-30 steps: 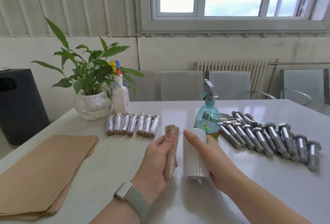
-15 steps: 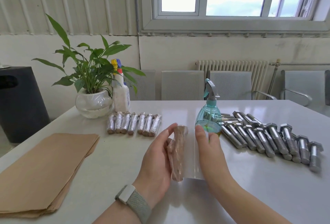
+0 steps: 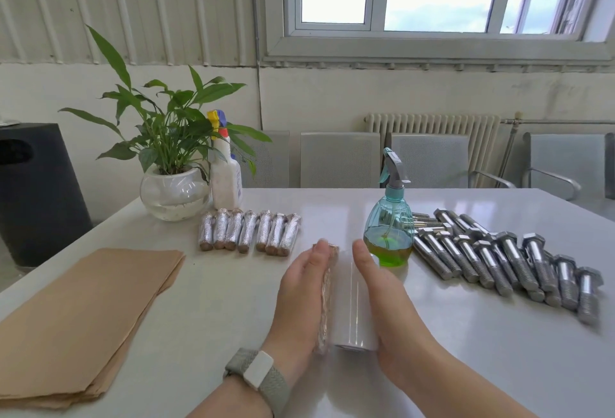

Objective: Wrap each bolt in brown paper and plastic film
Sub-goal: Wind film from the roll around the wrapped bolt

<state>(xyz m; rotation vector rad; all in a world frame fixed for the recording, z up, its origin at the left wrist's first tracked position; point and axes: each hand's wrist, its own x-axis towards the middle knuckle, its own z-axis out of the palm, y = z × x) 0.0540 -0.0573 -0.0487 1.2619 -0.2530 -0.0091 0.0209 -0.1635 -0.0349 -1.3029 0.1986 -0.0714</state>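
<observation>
The white tabletop (image 3: 206, 304) carries all items. Taking the teal spray bottle (image 3: 390, 227) as landmark: a stack of brown paper sheets (image 3: 76, 314) lies flat far to its left, at the tabletop's near left edge. A potted plant (image 3: 169, 164) in a round glass bowl stands well to the left and farther back, with a white spray bottle (image 3: 226, 171) just beside the bowl. A cluster of bare steel bolts (image 3: 506, 261) lies immediately right of the teal bottle, spreading toward the right edge. A row of seven finished wrapped bolts (image 3: 249, 232) lies side by side to the bottle's left, near the plant.

In front of the teal bottle and slightly left, the roll of plastic film (image 3: 352, 307) sits lengthwise between both hands. The right hand (image 3: 382, 301) lies along the roll's right side, fingers straight, pressing rather than clenching. The left hand (image 3: 299, 301), fingers likewise extended, presses the paper-wrapped bolt (image 3: 327, 294) against the roll's left side; film appears to cover the bolt. A grey watch (image 3: 258, 374) sits on the left wrist.
</observation>
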